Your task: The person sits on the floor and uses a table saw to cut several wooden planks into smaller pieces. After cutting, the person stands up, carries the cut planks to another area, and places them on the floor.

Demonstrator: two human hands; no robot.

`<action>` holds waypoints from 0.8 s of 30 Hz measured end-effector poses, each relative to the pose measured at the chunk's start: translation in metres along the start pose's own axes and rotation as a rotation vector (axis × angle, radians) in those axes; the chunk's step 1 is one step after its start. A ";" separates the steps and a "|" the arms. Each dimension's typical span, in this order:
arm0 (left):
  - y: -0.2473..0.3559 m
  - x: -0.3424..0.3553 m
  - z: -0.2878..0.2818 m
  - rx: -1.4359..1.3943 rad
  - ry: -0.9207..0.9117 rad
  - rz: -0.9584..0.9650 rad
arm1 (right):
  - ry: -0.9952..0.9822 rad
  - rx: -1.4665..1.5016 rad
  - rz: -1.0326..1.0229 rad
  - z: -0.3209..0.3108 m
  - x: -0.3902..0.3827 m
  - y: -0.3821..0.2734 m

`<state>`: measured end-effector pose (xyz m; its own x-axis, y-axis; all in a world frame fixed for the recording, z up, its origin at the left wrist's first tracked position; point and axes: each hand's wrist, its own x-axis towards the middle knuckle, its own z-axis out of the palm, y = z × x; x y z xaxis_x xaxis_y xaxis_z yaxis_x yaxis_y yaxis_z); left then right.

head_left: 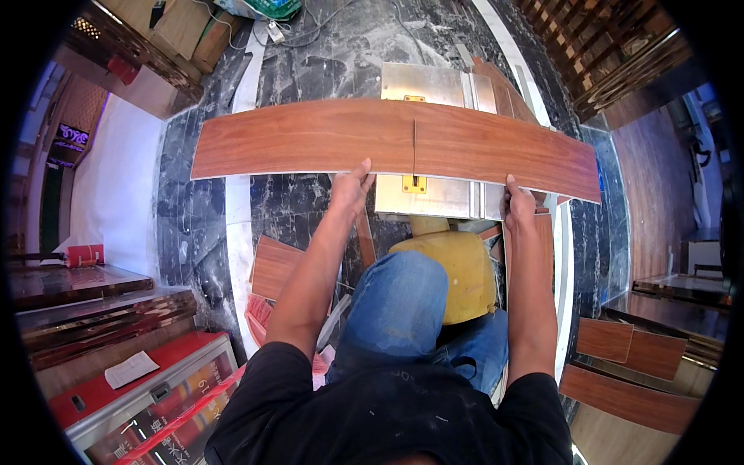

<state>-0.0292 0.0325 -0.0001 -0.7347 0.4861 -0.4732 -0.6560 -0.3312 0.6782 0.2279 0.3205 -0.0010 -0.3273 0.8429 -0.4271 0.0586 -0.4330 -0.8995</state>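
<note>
A long reddish-brown wood plank (310, 139) lies crosswise over a small metal table saw (446, 200), reaching well past it on both sides. A thin dark blade or slit (415, 147) runs through the plank from its near edge to close to its far edge; which of the two I cannot tell. My left hand (354, 187) grips the near edge left of this line, thumb on top and fingers hidden beneath. Holding the same edge farther right is my right hand (520, 200), its thumb also up. A yellow plate (415, 185) shows on the saw top.
A yellow stool or guard (465, 271) stands by my knees. Cut plank pieces lie at the left (275, 267) and lower right (632, 395). Cables (310, 31) cross the dark marble floor (209, 209) at the far side. A red-topped box (147, 380) is at lower left.
</note>
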 end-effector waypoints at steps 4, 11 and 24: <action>-0.002 -0.003 -0.003 -0.004 0.009 -0.001 | 0.002 -0.023 0.050 -0.001 -0.007 -0.005; -0.005 -0.011 -0.006 -0.003 0.003 0.008 | -0.014 0.007 0.042 -0.004 -0.017 -0.004; -0.009 -0.022 -0.013 -0.015 0.007 0.004 | -0.009 -0.013 0.014 -0.013 -0.028 0.005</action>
<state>-0.0091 0.0142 -0.0028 -0.7383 0.4793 -0.4745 -0.6556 -0.3449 0.6718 0.2496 0.2991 0.0052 -0.3351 0.8338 -0.4387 0.0754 -0.4404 -0.8946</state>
